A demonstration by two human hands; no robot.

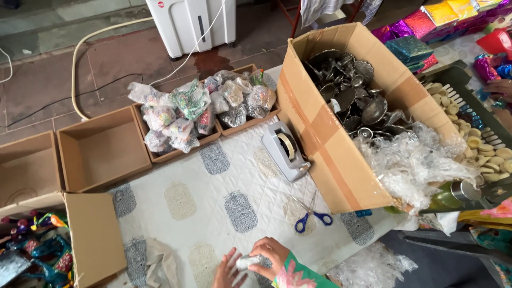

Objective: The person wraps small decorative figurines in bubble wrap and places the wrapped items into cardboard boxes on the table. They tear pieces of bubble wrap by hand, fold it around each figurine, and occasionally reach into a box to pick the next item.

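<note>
Both hands meet low over quilted mat (213, 186): right hand (273, 255) and left hand (226, 272) curled around small clear-wrapped packet (248, 261).

Both hands low in view, close together, near the bottom edge. Left hand (226, 272): fingers spread, pointing up and forward, palm turned inward toward the other. Right hand (272, 255): knuckles up, fingers curled over in a closed grip, fingertips meeting the left hand's. Right wrist emerges from a green and pink patterned sleeve (298, 274).
</note>
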